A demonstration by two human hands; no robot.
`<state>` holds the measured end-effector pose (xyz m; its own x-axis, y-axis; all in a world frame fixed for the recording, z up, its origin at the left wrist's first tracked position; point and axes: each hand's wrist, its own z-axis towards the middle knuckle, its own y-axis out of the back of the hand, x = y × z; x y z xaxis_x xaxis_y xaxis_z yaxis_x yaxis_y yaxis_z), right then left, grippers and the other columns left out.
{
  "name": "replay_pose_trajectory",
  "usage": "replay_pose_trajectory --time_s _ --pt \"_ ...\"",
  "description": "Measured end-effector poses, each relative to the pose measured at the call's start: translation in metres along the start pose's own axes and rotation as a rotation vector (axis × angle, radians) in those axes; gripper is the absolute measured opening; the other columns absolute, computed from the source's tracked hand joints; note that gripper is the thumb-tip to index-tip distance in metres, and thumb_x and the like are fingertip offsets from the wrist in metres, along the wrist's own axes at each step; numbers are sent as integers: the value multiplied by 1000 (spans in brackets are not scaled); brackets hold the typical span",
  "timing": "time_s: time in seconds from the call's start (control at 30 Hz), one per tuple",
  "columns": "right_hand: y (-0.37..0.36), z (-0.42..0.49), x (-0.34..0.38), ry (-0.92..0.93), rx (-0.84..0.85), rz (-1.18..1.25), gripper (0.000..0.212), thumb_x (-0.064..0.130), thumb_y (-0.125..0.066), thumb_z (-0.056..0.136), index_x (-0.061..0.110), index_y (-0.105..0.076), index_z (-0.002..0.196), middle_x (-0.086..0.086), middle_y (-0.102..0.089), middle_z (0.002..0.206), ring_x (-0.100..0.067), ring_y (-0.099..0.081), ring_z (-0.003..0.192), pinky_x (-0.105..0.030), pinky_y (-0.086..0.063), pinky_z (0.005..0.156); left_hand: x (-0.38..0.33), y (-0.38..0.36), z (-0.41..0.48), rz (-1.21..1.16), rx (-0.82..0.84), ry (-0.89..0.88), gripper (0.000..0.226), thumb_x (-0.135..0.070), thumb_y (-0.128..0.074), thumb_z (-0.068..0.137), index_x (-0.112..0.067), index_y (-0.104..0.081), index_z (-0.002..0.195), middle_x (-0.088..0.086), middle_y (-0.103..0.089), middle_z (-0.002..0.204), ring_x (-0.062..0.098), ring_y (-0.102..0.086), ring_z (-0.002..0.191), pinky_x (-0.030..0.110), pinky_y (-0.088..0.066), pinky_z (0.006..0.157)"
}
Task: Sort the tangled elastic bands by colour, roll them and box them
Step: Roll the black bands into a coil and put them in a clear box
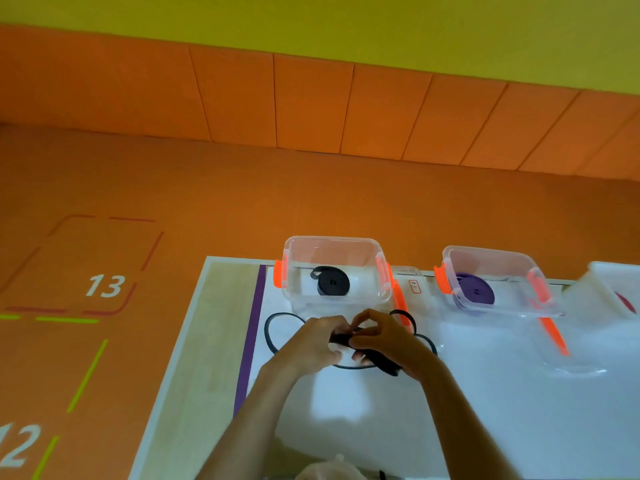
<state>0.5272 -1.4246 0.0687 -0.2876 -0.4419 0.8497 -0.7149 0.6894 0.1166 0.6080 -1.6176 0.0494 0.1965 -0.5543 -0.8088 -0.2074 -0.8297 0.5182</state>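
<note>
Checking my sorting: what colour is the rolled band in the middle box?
Purple. The rolled band in the middle box shows in the head view.

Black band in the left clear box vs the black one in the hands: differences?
The boxed black band is wound into a tight flat coil; the held black band is mostly loose, its loops sprawled on the table. The boxed black band lies untouched in the clear box; the held black band is pinched by the left hand and the right hand. Both are black.
</note>
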Motion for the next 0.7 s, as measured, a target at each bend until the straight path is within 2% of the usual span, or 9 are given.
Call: replay_pose_trajectory --time_s 0.07,0.17,0.3,0.37,0.43,0.53,0.57,0.63,0.7 --pt "5 -2 6 -13 55 15 35 16 -82 92 6 -58 115 -16 -82 104 -36 -81 89 -39 -66 79 -4 1 -1 -35 -62 -18 28 -12 -83 82 -35 -70 92 -11 -71 89 10 -67 85 31 -57 76" --pt "9 -4 12 -22 61 64 42 23 -83 91 0 -56 113 -19 -80 104 -35 -81 92 -35 -66 76 -5 7 0 -61 -180 1 39 -18 -87 79 -45 -62 65 -5 -68 74 4 -56 68 23 -43 65" --pt "18 -6 8 -23 -75 150 63 42 -82 79 -2 -60 118 -20 -79 108 -35 -79 98 -45 -65 87 0 18 -1 -105 -310 50 37 -14 -90 78 -29 -58 66 2 -68 74 13 -57 66 27 -43 64" --pt "22 -7 6 18 -147 264 62 39 -82 77 -3 -62 118 -23 -78 110 -37 -79 97 -42 -66 84 -1 19 -1 -112 -332 72 38 -14 -91 79 -24 -56 68 4 -69 75 18 -59 67 29 -44 66" --pt "24 -7 7 73 -210 339 49 27 -84 79 -3 -64 113 -25 -77 110 -38 -79 96 -38 -67 81 -3 17 1 -110 -311 79 39 -14 -89 80 -25 -54 69 6 -67 75 12 -53 62 28 -42 64" --pt "26 -4 11 117 -291 320 24 4 -77 93 1 -64 113 -21 -80 108 -36 -80 95 -37 -67 82 -3 12 4 -58 -250 59 25 -20 -87 82 -23 -63 87 -3 -69 82 12 -61 73 27 -47 68" --pt "27 -4 13 117 -319 311 24 0 -75 94 3 -64 115 -19 -80 106 -35 -80 93 -36 -67 81 -5 12 3 -40 -226 51 30 -26 -87 82 -28 -66 103 -12 -69 90 4 -63 81 15 -45 70" --pt "27 -5 17 116 -348 337 28 -2 -73 95 4 -61 119 -17 -81 102 -34 -81 91 -34 -67 77 -12 12 1 6 -210 16 58 -37 -88 83 -43 -58 132 -27 -64 103 -13 -60 95 1 -42 75" --pt "24 -6 21 131 -325 384 30 -3 -73 95 5 -59 120 -19 -81 100 -36 -81 90 -32 -66 75 -19 11 3 10 -239 -77 60 -39 -87 86 -40 -58 138 -28 -66 108 -11 -62 97 -5 -39 82"
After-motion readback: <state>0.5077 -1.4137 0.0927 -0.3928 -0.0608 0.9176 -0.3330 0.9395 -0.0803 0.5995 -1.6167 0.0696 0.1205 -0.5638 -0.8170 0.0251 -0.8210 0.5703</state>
